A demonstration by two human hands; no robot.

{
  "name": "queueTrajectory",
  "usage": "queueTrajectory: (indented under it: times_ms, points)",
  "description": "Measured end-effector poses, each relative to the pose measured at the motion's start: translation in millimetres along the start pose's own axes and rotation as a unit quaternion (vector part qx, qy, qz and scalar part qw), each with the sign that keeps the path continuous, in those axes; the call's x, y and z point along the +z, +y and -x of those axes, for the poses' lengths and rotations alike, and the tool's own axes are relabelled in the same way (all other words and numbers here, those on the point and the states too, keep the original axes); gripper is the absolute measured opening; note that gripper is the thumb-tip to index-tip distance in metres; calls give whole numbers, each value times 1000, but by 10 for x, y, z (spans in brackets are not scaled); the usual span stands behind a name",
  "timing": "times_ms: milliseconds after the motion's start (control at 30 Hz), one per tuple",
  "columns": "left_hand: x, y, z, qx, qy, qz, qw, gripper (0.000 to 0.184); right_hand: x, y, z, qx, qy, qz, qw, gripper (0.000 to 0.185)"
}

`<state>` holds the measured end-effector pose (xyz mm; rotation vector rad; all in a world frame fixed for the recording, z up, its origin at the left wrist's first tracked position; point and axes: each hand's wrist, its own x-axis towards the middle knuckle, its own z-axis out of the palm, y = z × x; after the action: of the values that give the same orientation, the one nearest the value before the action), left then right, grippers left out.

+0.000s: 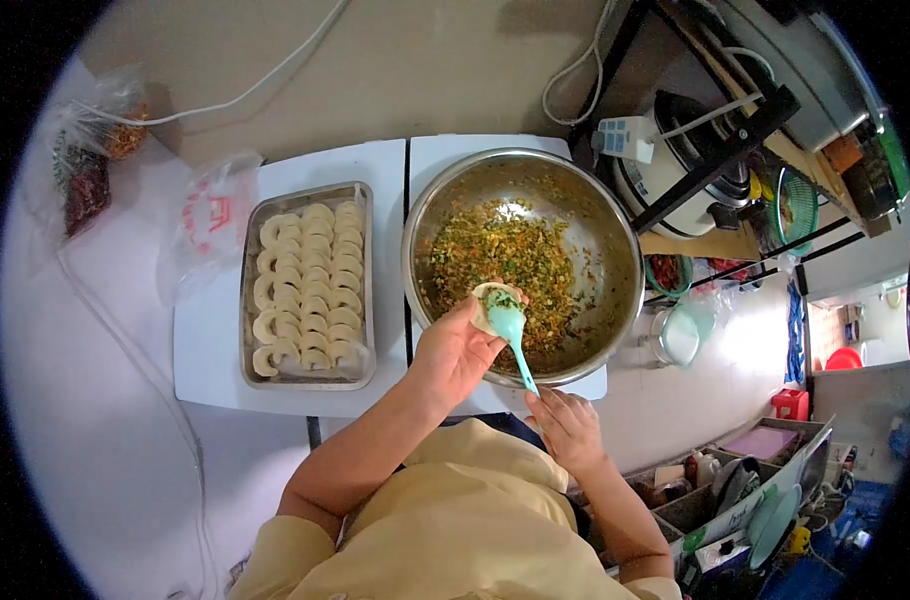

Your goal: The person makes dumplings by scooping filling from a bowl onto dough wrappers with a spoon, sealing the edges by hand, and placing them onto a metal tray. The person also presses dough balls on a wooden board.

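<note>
My left hand (pixel 453 352) holds a round dumpling wrapper (pixel 483 312) over the near part of a big steel bowl. In my right hand (pixel 567 425) is the handle of a mint-green spoon (pixel 507 325), its head pressed against green filling on the wrapper. Chopped vegetable filling (pixel 505 250), yellow, green and orange, lies in the steel bowl (pixel 623 300). Left of the bowl, a metal tray (pixel 367 300) carries rows of folded dumplings (pixel 315 265). The wrapper is partly covered by the spoon and my fingers.
Tray and bowl stand on a white table (pixel 210 350). A clear plastic bag (pixel 210 215) with red print lies at its left edge. A black-framed shelf (pixel 715 165) with a rice cooker (pixel 665 190) rises close behind the bowl on the right. Crates of kitchenware (pixel 715 480) are at the lower right.
</note>
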<state>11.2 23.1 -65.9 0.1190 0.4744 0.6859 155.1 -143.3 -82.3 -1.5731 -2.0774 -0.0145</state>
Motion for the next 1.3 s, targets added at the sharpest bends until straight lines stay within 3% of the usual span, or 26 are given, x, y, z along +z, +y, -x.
queueTrajectory:
  times_ms: [133,300,367,467,500,567,633,700,833,900,933,1000,1033,1133,1233,1300]
  points:
    - [17,32,16,5,18,3,1000,38,-53,-8,74,-10,-11,29,999,47]
    - [-112,82,-22,7,-63,5,998,42,-174,-55,130,-11,37,-3,999,41]
    - [-91,100,-17,3,-32,25,999,42,-277,-120,180,163,66,-66,982,37]
    - [-90,104,6,-7,-4,31,999,43,-347,-17,-63,235,152,-150,948,32]
    - [-96,102,9,-10,-8,17,1000,43,-362,38,-122,238,154,-148,948,32]
    - [-81,95,33,-23,-14,9,1000,42,-392,150,-214,249,34,-53,966,26]
    - [-37,96,74,-36,-19,0,999,42,-345,206,-262,227,21,-28,973,22]
    - [38,105,129,-74,-21,1,997,43,-295,254,-309,158,-41,37,986,23]
    - [167,99,199,-89,-46,-22,995,44,-417,162,-459,165,-35,-13,986,24]
    - [195,79,205,-85,-49,-30,995,45,-378,118,-466,186,70,-143,969,28]
    - [217,71,209,-85,-49,-30,995,45,-372,76,-503,186,70,-143,969,28]
    - [257,54,212,-90,-66,-33,993,46,-391,-25,-616,72,116,-123,983,29]
    - [261,50,210,-88,-65,-35,993,46,-403,-60,-664,70,117,-125,983,29]
    - [271,44,218,-82,-65,-32,994,46,-369,-50,-726,130,108,34,985,28]
    - [279,46,232,-68,-31,-23,997,45,-273,101,-647,202,168,-31,964,24]
    - [272,44,238,-74,-34,-24,996,46,-254,96,-638,197,165,-62,964,23]
